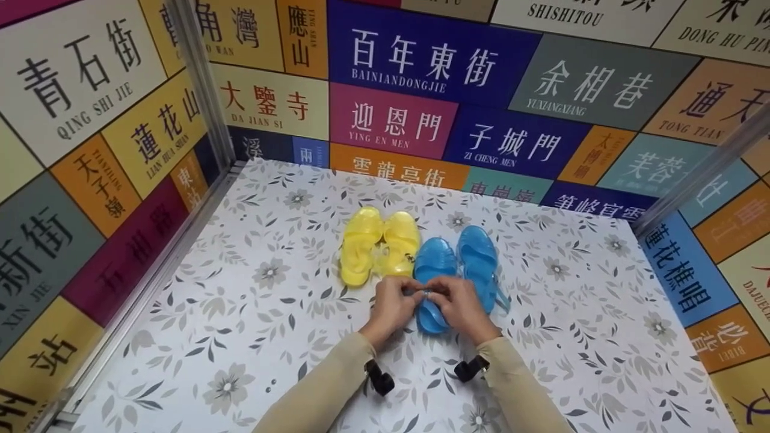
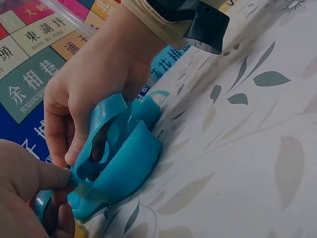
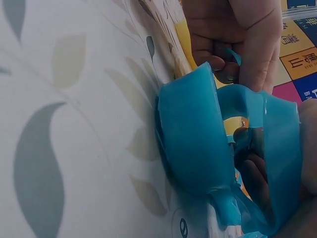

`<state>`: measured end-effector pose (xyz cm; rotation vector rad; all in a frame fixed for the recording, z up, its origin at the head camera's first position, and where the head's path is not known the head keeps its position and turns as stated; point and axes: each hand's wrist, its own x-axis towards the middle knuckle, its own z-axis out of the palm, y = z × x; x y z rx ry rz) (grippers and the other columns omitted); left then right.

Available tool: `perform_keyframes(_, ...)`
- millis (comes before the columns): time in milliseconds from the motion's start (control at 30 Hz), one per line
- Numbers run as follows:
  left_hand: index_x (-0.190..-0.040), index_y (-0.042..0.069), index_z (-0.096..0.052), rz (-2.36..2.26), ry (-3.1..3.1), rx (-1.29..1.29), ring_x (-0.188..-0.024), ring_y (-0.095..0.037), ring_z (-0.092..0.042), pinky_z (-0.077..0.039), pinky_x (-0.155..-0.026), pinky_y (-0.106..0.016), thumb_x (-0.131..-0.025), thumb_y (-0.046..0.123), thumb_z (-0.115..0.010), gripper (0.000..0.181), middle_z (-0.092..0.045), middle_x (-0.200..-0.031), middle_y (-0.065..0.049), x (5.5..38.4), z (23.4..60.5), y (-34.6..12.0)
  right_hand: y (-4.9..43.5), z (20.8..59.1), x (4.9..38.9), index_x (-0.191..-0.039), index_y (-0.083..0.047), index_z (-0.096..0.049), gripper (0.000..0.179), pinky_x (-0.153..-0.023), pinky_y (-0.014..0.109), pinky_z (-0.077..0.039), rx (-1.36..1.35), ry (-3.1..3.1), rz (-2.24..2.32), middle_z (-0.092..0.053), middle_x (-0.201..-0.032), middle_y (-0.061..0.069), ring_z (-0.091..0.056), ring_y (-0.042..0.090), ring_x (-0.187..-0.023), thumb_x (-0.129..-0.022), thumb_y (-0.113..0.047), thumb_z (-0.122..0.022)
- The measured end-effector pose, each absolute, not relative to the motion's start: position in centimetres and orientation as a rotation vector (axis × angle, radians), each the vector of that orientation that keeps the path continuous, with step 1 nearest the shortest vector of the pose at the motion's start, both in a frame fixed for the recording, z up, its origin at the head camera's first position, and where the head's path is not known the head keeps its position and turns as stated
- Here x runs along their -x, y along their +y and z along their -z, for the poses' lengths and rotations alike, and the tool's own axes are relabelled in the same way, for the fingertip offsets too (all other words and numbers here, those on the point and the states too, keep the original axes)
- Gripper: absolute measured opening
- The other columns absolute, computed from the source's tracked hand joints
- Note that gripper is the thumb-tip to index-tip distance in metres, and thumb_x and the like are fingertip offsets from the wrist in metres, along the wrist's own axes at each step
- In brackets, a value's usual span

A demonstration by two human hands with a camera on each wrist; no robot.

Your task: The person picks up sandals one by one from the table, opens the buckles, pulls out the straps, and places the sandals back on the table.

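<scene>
Both hands work at the ankle strap of a blue jelly sandal point(image 1: 435, 255), the left one of a blue pair. My left hand point(image 1: 394, 305) pinches the strap on the sandal's left side; a loop of strap shows by its fingers in the left wrist view. My right hand point(image 1: 462, 304) pinches the same strap from the other side, its fingertips meeting the left ones. The sandal's heel point(image 3: 195, 134) stands upright on the surface in the right wrist view. The fastening itself is mostly hidden by fingers. Just right lies the other blue sandal point(image 1: 478, 246), its strap sticking out sideways.
A yellow sandal point(image 1: 361, 231) and its mate point(image 1: 402, 231) stand left of the blue pair. The flower-patterned tabletop point(image 1: 240, 319) lies beneath everything. Panels with street names point(image 1: 415, 66) and metal posts point(image 1: 207, 78) enclose the back and sides.
</scene>
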<state>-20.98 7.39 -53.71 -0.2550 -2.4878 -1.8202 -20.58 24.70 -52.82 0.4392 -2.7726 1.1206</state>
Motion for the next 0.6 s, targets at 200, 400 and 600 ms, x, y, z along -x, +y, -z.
perform_keyframes(200,-0.099,0.008,-0.084,1.697,-2.52,0.31,-0.092,-0.012,-0.073,-0.059,-0.08,-0.029,-0.089,0.003,-0.08,0.011,-0.08,-0.095,0.0,21.14,53.49,7.72,24.65,52.79,20.62,-0.107,-0.01,-0.08,0.017,-0.087,0.042,-0.061,-0.426,-2.77,-1.138,-0.079,-0.103,0.003,-0.074,0.02,-0.097,-0.095,0.001,-0.074)
perform_keyframes(400,-0.095,0.008,-0.082,1.619,-2.524,0.404,-0.091,-0.014,-0.074,-0.059,-0.079,-0.029,-0.088,0.001,-0.081,0.009,-0.08,-0.094,-0.003,21.57,53.55,7.8,24.65,52.91,20.77,-0.107,-0.008,-0.08,0.016,-0.086,0.043,-0.061,-0.438,-2.734,-1.136,-0.079,-0.103,0.005,-0.075,0.023,-0.096,-0.094,0.0,-0.076)
perform_keyframes(600,-0.096,0.006,-0.077,1.659,-2.547,0.463,-0.094,-0.017,-0.072,-0.059,-0.082,-0.03,-0.091,0.001,-0.078,0.008,-0.078,-0.097,-0.006,21.39,53.92,7.48,24.73,53.21,20.46,-0.108,-0.009,-0.08,0.016,-0.086,0.042,-0.061,-0.427,-2.737,-1.133,-0.08,-0.104,0.004,-0.075,0.022,-0.098,-0.094,-0.002,-0.076)
